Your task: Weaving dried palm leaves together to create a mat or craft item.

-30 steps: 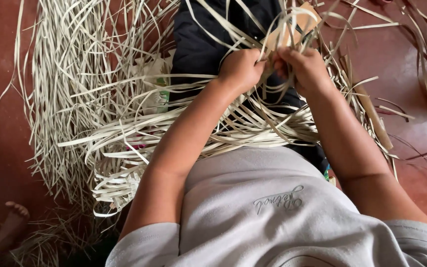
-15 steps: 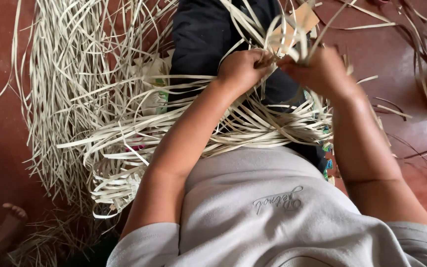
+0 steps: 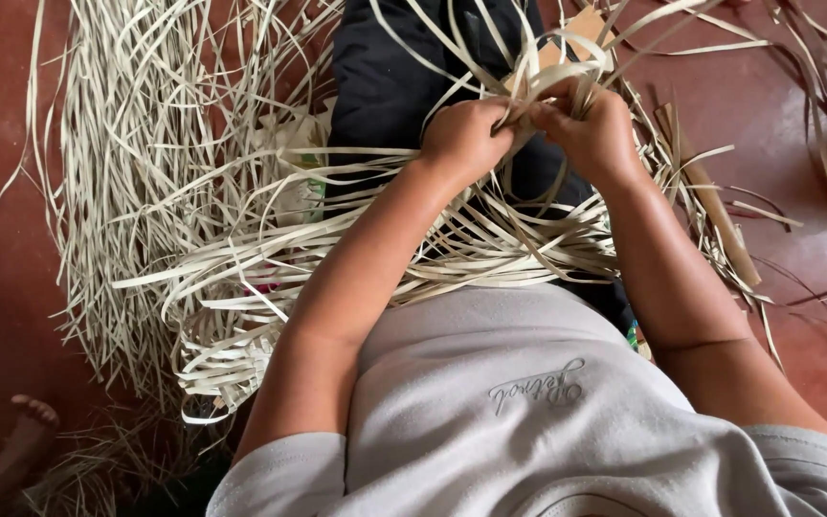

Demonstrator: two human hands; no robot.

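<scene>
The left hand (image 3: 466, 136) is curling into a loose fist, its fingers pressed together and pinching a few pale, flat, ribbon-like dried leaf strips (image 3: 538, 81) just where they are crossing. The right hand (image 3: 593, 129) is sitting just beside it, almost touching, with its fingers bent inward and gripping the same cluster of strips from the right side. The gripped strips are looping up and fanning out toward the far side, above both hands.

Both hands are working over a dark navy cloth garment (image 3: 390, 72) that is covering the person's lap and stretching to the far edge of the scene. A thick sheaf of the same pale strips (image 3: 490, 244) is lying across the lap, nearer than the hands, passing under both forearms and trailing off to the left. A large loose heap of pale strips (image 3: 136, 163) is spreading over the reddish-brown smooth floor (image 3: 2, 278) on the left. A flat tan piece of cardboard-like material (image 3: 581, 24) is showing behind the looping strips, far from the hands. A bare foot (image 3: 31, 416) of another person is resting on the floor at the near left. The person is wearing a light grey short-sleeved shirt (image 3: 490, 421).
</scene>
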